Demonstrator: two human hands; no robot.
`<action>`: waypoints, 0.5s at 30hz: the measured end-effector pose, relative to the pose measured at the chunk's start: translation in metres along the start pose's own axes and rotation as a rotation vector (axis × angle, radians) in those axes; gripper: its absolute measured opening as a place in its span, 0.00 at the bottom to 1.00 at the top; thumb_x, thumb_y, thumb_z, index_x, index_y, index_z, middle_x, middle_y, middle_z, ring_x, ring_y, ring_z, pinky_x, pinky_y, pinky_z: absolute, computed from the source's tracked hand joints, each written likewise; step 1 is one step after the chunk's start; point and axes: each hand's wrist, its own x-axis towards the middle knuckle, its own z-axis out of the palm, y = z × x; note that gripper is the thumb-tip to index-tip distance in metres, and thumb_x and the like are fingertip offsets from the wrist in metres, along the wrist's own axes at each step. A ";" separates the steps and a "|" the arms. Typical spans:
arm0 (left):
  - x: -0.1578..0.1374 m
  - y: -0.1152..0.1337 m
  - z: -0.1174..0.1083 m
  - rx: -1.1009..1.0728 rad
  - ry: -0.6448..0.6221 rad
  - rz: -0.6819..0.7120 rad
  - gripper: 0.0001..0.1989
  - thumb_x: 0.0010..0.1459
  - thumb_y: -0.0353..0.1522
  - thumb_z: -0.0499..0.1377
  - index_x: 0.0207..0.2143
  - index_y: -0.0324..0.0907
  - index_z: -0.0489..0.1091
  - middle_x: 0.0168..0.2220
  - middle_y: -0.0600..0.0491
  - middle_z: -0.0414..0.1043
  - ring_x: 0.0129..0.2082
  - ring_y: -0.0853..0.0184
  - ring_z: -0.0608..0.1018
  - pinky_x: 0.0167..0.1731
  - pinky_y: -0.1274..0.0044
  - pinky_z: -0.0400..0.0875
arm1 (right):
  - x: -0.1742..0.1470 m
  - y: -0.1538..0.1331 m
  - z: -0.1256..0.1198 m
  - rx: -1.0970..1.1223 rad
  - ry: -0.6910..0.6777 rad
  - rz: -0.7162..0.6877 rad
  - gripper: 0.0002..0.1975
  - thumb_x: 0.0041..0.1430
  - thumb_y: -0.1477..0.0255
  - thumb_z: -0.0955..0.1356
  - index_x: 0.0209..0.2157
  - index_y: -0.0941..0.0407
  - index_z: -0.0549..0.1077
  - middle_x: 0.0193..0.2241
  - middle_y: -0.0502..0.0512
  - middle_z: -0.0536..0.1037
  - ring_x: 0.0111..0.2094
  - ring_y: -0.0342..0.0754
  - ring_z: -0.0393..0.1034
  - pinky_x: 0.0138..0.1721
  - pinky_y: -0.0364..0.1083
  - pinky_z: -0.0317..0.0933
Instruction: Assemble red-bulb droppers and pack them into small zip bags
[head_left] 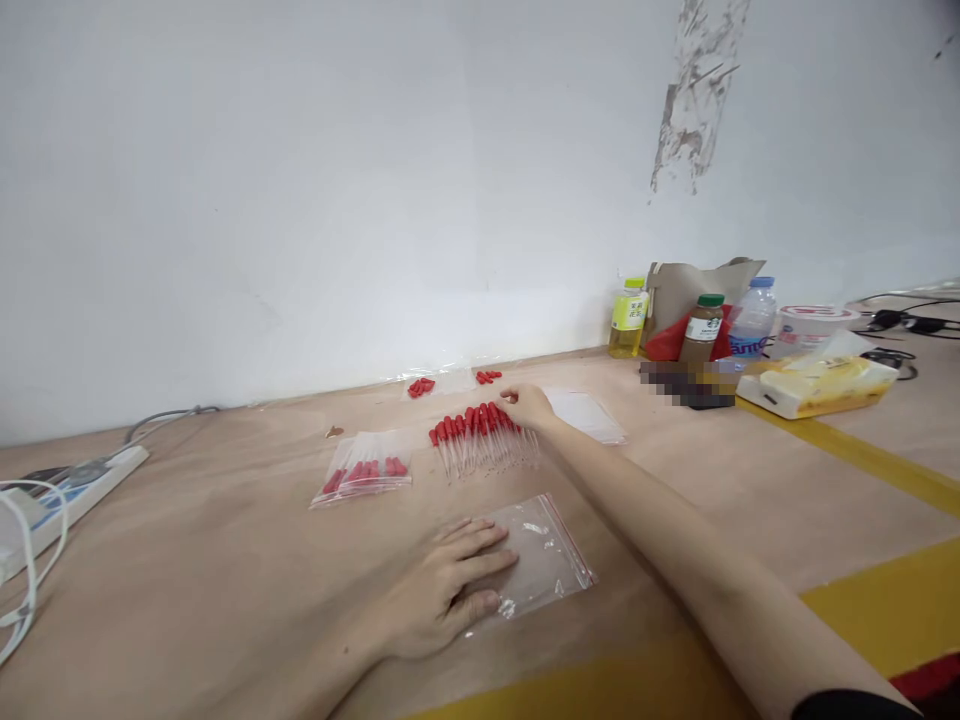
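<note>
My left hand lies flat, fingers stretched out, on the near end of a clear zip bag that looks flat. Beyond it spreads a row of clear, thin droppers with red bulbs, tips toward me. My right hand is at the row's right end, fingers curled right beside the red bulbs; whether one is pinched between them is hidden. To the left, filled zip bags hold more red-bulbed pieces in an overlapping stack. Just right of my right hand lies a stack of flat clear bags.
Loose red bulbs lie on clear plastic near the wall. At the left edge is a power strip with white cables. At the back right stand drink bottles, a paper bag, a tub and a tissue pack.
</note>
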 end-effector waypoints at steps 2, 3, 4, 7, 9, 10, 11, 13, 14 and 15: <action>-0.003 -0.008 -0.001 -0.004 -0.020 -0.016 0.20 0.60 0.36 0.49 0.55 0.49 0.56 0.58 0.52 0.53 0.57 0.60 0.56 0.55 0.63 0.51 | 0.007 0.002 0.010 0.014 -0.007 0.021 0.16 0.45 0.62 0.67 0.35 0.56 0.74 0.37 0.56 0.74 0.38 0.49 0.67 0.36 0.43 0.57; -0.005 -0.012 -0.001 -0.006 -0.010 -0.029 0.20 0.60 0.35 0.48 0.55 0.49 0.56 0.58 0.52 0.53 0.57 0.60 0.56 0.55 0.63 0.51 | 0.010 0.002 0.015 0.023 -0.017 0.029 0.16 0.43 0.61 0.67 0.32 0.56 0.75 0.36 0.56 0.75 0.38 0.49 0.67 0.36 0.44 0.57; -0.006 -0.017 -0.002 -0.011 0.007 -0.046 0.20 0.60 0.35 0.48 0.55 0.49 0.57 0.58 0.52 0.53 0.57 0.60 0.56 0.55 0.64 0.52 | 0.011 0.003 0.018 0.034 -0.028 0.037 0.14 0.42 0.61 0.68 0.29 0.55 0.76 0.33 0.55 0.75 0.37 0.49 0.68 0.35 0.44 0.58; -0.010 -0.028 -0.006 -0.034 0.085 -0.076 0.18 0.58 0.32 0.50 0.52 0.47 0.61 0.56 0.50 0.55 0.56 0.59 0.58 0.53 0.65 0.54 | 0.016 0.003 0.023 0.087 -0.046 0.065 0.10 0.41 0.63 0.69 0.23 0.55 0.75 0.27 0.53 0.75 0.32 0.48 0.68 0.32 0.44 0.58; -0.010 -0.031 -0.008 -0.056 0.138 -0.076 0.17 0.57 0.30 0.51 0.49 0.46 0.64 0.53 0.49 0.60 0.53 0.60 0.62 0.52 0.66 0.57 | 0.020 0.002 0.023 0.143 -0.045 0.088 0.08 0.40 0.65 0.69 0.22 0.56 0.74 0.25 0.52 0.75 0.28 0.46 0.68 0.29 0.43 0.58; -0.009 -0.031 -0.009 -0.067 0.159 -0.073 0.16 0.57 0.29 0.50 0.48 0.46 0.66 0.51 0.49 0.61 0.52 0.60 0.63 0.51 0.67 0.59 | 0.022 0.000 0.021 0.178 -0.042 0.097 0.08 0.41 0.67 0.69 0.23 0.56 0.74 0.24 0.52 0.74 0.26 0.45 0.67 0.27 0.42 0.58; -0.009 -0.031 -0.010 -0.079 0.175 -0.073 0.16 0.57 0.29 0.50 0.47 0.45 0.66 0.49 0.48 0.63 0.50 0.61 0.65 0.50 0.68 0.60 | 0.023 -0.003 0.018 0.218 -0.037 0.103 0.08 0.42 0.67 0.69 0.23 0.57 0.73 0.23 0.51 0.74 0.24 0.43 0.67 0.25 0.41 0.58; -0.008 -0.030 -0.010 -0.094 0.193 -0.074 0.15 0.58 0.29 0.49 0.47 0.45 0.66 0.47 0.49 0.64 0.49 0.62 0.66 0.49 0.69 0.61 | 0.022 -0.010 0.008 0.304 -0.022 0.099 0.09 0.47 0.67 0.66 0.24 0.59 0.71 0.21 0.51 0.73 0.20 0.39 0.64 0.21 0.39 0.57; -0.008 -0.029 -0.010 -0.091 0.197 -0.074 0.15 0.58 0.30 0.50 0.47 0.45 0.66 0.48 0.49 0.64 0.49 0.62 0.66 0.49 0.69 0.61 | 0.019 -0.015 0.001 0.347 -0.009 0.090 0.10 0.50 0.66 0.65 0.24 0.59 0.70 0.21 0.51 0.72 0.18 0.38 0.62 0.19 0.38 0.56; -0.008 -0.029 -0.008 -0.081 0.196 -0.070 0.15 0.58 0.31 0.50 0.48 0.45 0.66 0.49 0.49 0.63 0.50 0.61 0.64 0.50 0.68 0.59 | 0.015 -0.018 -0.007 0.387 0.007 0.079 0.11 0.52 0.66 0.63 0.25 0.59 0.68 0.22 0.51 0.72 0.17 0.37 0.61 0.17 0.37 0.55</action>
